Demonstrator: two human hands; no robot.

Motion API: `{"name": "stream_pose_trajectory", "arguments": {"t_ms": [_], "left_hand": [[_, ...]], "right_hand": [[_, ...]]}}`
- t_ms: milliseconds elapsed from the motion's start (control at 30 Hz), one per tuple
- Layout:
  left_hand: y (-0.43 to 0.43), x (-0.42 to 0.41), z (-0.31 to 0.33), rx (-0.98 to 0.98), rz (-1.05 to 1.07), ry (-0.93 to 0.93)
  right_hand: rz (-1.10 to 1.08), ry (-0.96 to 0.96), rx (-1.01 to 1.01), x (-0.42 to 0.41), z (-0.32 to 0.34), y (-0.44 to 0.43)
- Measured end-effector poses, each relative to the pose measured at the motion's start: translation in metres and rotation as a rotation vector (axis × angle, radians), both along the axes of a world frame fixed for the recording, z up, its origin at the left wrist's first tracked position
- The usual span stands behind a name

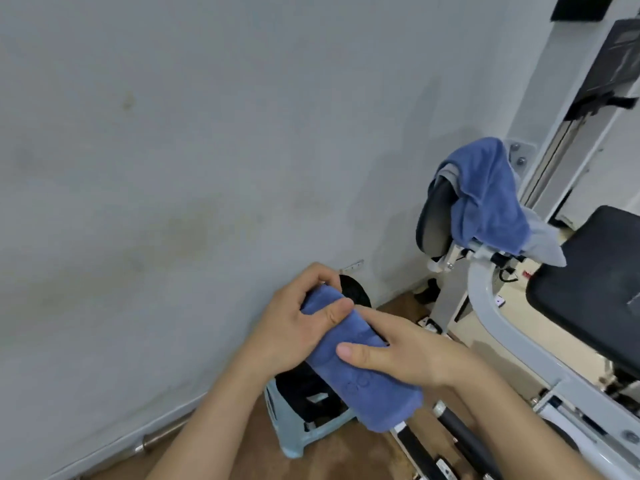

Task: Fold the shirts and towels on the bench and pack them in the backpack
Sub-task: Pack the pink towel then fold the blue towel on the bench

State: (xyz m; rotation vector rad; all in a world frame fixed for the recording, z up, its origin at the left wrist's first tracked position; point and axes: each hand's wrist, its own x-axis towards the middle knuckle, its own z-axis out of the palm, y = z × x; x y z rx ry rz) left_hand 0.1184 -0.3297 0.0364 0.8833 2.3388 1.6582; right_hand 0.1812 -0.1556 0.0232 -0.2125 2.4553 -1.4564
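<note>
A blue towel, rolled into a thick bundle, is held in the air between both hands. My left hand grips its upper end with the thumb across the top. My right hand holds its middle, thumb on top and fingers curled under. Below the bundle a black backpack sits on a pale blue plastic stool. Another blue towel hangs over the bench's back pad, with a grey shirt under it.
A grey wall fills the left and centre. The black bench seat and its white frame stand at the right. A steel bar lies along the wall on the wooden floor. A black weight plate leans behind my hands.
</note>
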Motion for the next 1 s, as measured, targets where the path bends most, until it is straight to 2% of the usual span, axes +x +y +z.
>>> {"name": "stream_pose_trajectory", "arguments": {"t_ms": [100, 200, 300, 400, 567, 700, 800, 867, 1000], "left_hand": [[-0.017, -0.009, -0.009, 0.065, 0.129, -0.089], [-0.028, -0.028, -0.020, -0.030, 0.157, -0.160], [-0.035, -0.060, -0.037, -0.214, 0.014, -0.294], [-0.030, -0.094, -0.056, -0.311, -0.182, -0.423], [0.025, -0.161, -0.095, -0.543, -0.166, -0.257], [0.069, -0.212, -0.138, -0.644, -0.221, -0.129], [0.095, -0.247, -0.182, -0.605, -0.230, -0.213], [0.104, -0.273, -0.220, -0.626, -0.227, -0.263], [0.114, -0.339, -0.321, -0.938, -0.345, -0.012]], "right_hand": [[0.005, -0.022, 0.007, -0.018, -0.008, -0.010], [0.021, -0.024, -0.029, -0.041, -0.023, -0.013], [0.060, -0.019, -0.048, -0.066, -0.045, 0.001], [0.127, -0.032, -0.063, -0.095, -0.073, 0.024], [0.159, -0.217, -0.114, -0.159, -0.110, 0.078], [0.144, -0.354, -0.070, -0.205, -0.150, 0.110], [0.063, -0.312, -0.055, -0.233, -0.189, 0.134], [-0.029, -0.274, 0.032, -0.246, -0.221, 0.153], [-0.386, -0.272, 0.045, -0.272, -0.305, 0.189]]}}
